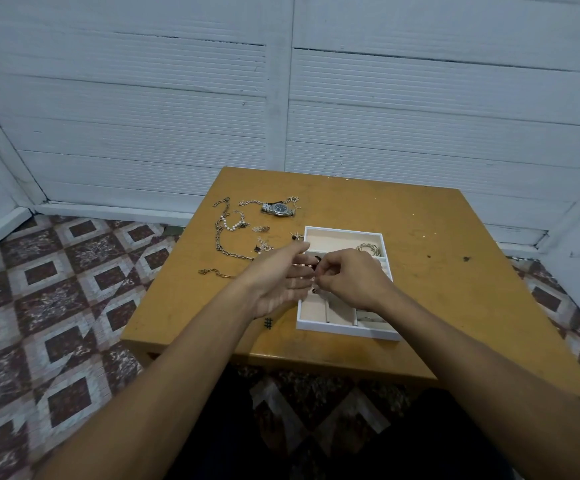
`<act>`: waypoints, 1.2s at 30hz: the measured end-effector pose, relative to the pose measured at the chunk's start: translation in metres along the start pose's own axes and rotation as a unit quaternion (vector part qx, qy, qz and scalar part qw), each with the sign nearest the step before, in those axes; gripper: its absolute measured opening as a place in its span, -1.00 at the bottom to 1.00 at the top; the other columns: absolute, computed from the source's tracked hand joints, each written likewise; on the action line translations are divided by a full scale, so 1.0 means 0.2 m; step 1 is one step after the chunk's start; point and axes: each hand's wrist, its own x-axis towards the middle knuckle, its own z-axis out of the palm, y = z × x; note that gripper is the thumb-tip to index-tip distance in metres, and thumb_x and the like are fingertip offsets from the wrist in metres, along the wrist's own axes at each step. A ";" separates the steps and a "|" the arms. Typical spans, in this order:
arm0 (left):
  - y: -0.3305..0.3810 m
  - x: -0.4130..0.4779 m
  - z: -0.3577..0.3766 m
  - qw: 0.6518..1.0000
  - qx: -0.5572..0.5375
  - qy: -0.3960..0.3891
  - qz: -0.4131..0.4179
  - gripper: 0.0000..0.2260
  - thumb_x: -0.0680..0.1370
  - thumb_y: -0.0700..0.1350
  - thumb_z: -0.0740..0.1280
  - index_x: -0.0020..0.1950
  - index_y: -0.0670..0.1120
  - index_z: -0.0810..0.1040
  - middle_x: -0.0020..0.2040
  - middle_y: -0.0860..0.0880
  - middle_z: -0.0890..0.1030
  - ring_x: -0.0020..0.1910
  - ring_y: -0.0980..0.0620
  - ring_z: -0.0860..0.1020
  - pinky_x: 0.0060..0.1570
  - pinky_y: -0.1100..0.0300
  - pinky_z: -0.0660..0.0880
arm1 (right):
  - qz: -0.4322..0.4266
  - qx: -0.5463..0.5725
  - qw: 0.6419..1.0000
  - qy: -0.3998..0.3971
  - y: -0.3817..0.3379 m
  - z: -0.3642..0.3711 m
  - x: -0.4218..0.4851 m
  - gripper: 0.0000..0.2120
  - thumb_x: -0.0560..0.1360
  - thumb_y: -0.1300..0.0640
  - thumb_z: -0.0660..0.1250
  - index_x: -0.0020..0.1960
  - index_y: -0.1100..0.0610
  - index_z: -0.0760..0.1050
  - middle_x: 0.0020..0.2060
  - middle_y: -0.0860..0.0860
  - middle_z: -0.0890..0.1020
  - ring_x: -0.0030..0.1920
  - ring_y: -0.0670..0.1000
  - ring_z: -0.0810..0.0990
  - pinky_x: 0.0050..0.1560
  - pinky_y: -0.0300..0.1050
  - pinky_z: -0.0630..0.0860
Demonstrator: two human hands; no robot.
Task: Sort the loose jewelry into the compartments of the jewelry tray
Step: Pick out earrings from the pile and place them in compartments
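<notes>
Jewelry sorting over a white tray (344,332).
The right hand (350,280) pinches a small dark piece (316,263) in its fingers; the left hand (281,282), fingers released, cups alongside, seemingly guarding against drops.

Bare left grip (283,277) and right grip (349,277), bare forearms (177,358), dark clothing (226,431) at lap

Both forearms reach forward and converge, left hand (281,282) flat, palm turned inward, fingers straight; right hand (350,280) knuckles-up, fingers curled, pinching a small dark item (317,260) beside the left fingertips.
</notes>
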 end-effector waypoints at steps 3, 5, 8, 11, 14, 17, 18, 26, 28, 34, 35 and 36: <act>0.00 -0.01 -0.01 0.999 0.027 0.023 0.022 -0.72 0.59 0.04 0.26 0.03 -0.18 0.57 0.13 -0.23 0.59 0.10 -0.13 0.59 0.21 0.03 0.51 | -0.001 0.017 1.000 -0.002 0.01 0.00 0.00 -0.91 0.39 0.07 0.38 -0.27 -0.09 0.56 -0.35 -0.17 0.61 -0.10 0.00 0.59 0.13 0.17 0.46; 0.00 -0.01 -0.01 0.998 0.045 0.036 0.040 -0.72 0.59 0.04 0.27 0.02 -0.17 0.58 0.12 -0.20 0.60 0.04 -0.10 0.59 0.15 0.04 0.53 | -0.004 0.020 1.000 -0.001 0.02 -0.01 0.01 -0.95 0.40 0.05 0.39 -0.22 -0.09 0.56 -0.33 -0.18 0.62 -0.11 -0.02 0.59 0.12 0.18 0.47; 0.00 -0.01 -0.03 0.993 0.075 0.053 0.079 -0.74 0.59 0.01 0.26 0.06 -0.16 0.59 0.06 -0.11 0.60 -0.04 -0.03 0.58 0.10 0.03 0.53 | -0.003 0.018 1.000 0.001 0.03 -0.02 0.01 -0.92 0.39 0.04 0.42 -0.17 -0.11 0.54 -0.22 -0.19 0.61 -0.06 -0.03 0.57 0.12 0.11 0.48; -0.02 -0.01 -0.05 0.976 0.157 0.082 0.125 -0.81 0.57 -0.02 0.27 0.04 -0.09 0.61 0.07 -0.05 0.64 0.02 0.00 0.60 0.06 0.04 0.55 | -0.006 0.010 1.000 0.001 0.03 -0.03 0.02 -0.89 0.39 0.03 0.43 -0.09 -0.10 0.57 -0.14 -0.19 0.58 0.04 -0.02 0.56 0.12 0.01 0.48; -0.04 -0.01 -0.08 0.941 0.255 0.128 0.180 -0.85 0.58 -0.05 0.26 0.02 -0.03 0.61 -0.08 0.03 0.62 -0.10 0.07 0.56 -0.08 0.12 0.51 | -0.014 0.002 1.000 -0.006 0.00 -0.04 0.04 -0.87 0.41 0.02 0.43 -0.05 -0.06 0.60 -0.06 -0.17 0.60 0.07 -0.02 0.55 0.14 0.00 0.47; -0.07 0.01 -0.12 0.899 0.337 0.170 0.223 -0.84 0.57 -0.05 0.28 0.10 -0.02 0.59 -0.02 0.07 0.60 -0.04 0.12 0.53 -0.06 0.23 0.43 | -0.020 -0.013 1.000 -0.009 -0.02 -0.03 0.07 -0.91 0.40 0.01 0.43 -0.09 -0.07 0.59 -0.08 -0.16 0.61 0.01 -0.01 0.56 0.16 0.07 0.45; -0.08 0.01 -0.14 0.887 0.356 0.180 0.232 -0.83 0.57 -0.05 0.29 0.13 -0.02 0.59 0.02 0.06 0.61 0.00 0.13 0.53 -0.03 0.26 0.41 | -0.022 -0.017 1.000 -0.008 -0.03 -0.02 0.08 -0.92 0.38 0.01 0.43 -0.13 -0.09 0.58 -0.09 -0.15 0.63 0.00 -0.01 0.56 0.16 0.09 0.45; -0.07 0.11 -0.24 0.825 0.462 0.195 0.260 -0.76 0.58 -0.04 0.27 0.22 -0.06 0.55 0.16 0.00 0.60 0.12 0.07 0.52 0.07 0.25 0.41 | -0.016 -0.080 0.997 0.017 -0.10 0.03 0.26 -0.88 0.43 0.02 0.37 -0.05 -0.04 0.61 0.09 -0.07 0.61 0.17 0.04 0.51 0.21 0.06 0.39; -0.07 0.15 -0.27 0.810 0.486 0.198 0.262 -0.75 0.59 -0.03 0.26 0.22 -0.06 0.55 0.17 -0.02 0.60 0.13 0.05 0.52 0.09 0.22 0.43 | -0.016 -0.107 0.994 0.025 -0.11 0.05 0.32 -0.86 0.44 0.02 0.36 -0.02 -0.04 0.61 0.14 -0.04 0.59 0.22 0.08 0.47 0.18 0.02 0.33; -0.06 0.24 -0.30 0.759 0.549 0.189 0.294 -0.69 0.60 -0.03 0.21 0.29 -0.09 0.52 0.21 -0.06 0.59 0.21 0.01 0.49 0.17 0.11 0.44 | -0.014 -0.192 0.981 0.030 -0.13 0.09 0.49 -0.74 0.47 -0.01 0.35 0.15 -0.02 0.56 0.26 0.00 0.50 0.30 0.13 0.36 0.24 0.08 0.25; -0.06 0.25 -0.31 0.751 0.559 0.185 0.300 -0.67 0.60 -0.03 0.19 0.31 -0.09 0.51 0.23 -0.06 0.58 0.24 -0.01 0.47 0.20 0.09 0.43 | -0.014 -0.212 0.977 0.026 -0.14 0.10 0.51 -0.72 0.48 -0.01 0.33 0.18 0.00 0.55 0.28 0.01 0.48 0.32 0.13 0.33 0.25 0.09 0.24; -0.06 0.26 -0.31 0.743 0.568 0.180 0.305 -0.66 0.60 -0.03 0.19 0.33 -0.09 0.49 0.25 -0.06 0.57 0.26 -0.02 0.45 0.22 0.07 0.42 | -0.016 -0.234 0.972 0.025 -0.14 0.10 0.53 -0.71 0.49 -0.02 0.32 0.19 0.02 0.55 0.28 0.02 0.47 0.32 0.13 0.31 0.25 0.09 0.23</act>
